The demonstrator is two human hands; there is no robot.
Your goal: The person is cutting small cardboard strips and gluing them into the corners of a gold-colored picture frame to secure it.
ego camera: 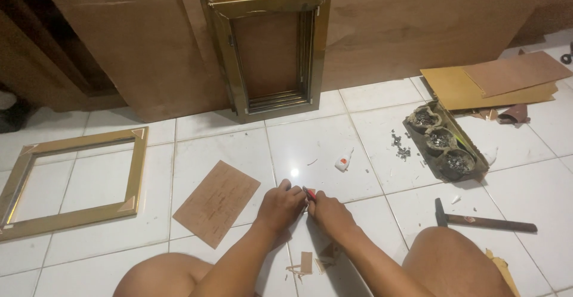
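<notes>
Lying flat on the white tiled floor (358,171) at far left is a gold picture frame (71,183), glass side not discernible. Just right of it, a brown rectangular board piece (216,202) lies on the tiles, near the left hand (280,207). That hand is closed, fingers curled down against the floor, touching the right hand (328,212) at the fingertips. The right hand is closed on a small red-handled tool (310,194) (only its tip shows; its kind cannot be told), which sits between the two hands at the tile joint. Small board offcuts (307,264) lie below the wrists, between the person's knees. Above the hands, a stack of gold frames (268,49) leans upright against a plywood sheet (131,40). A small white glue bottle (344,161) lies right of centre. Further right: an olive tray of dark nails (444,142), loose nails (401,145) beside it, flat board sheets (495,82) behind, and a hammer (480,220) near the right knee.
</notes>
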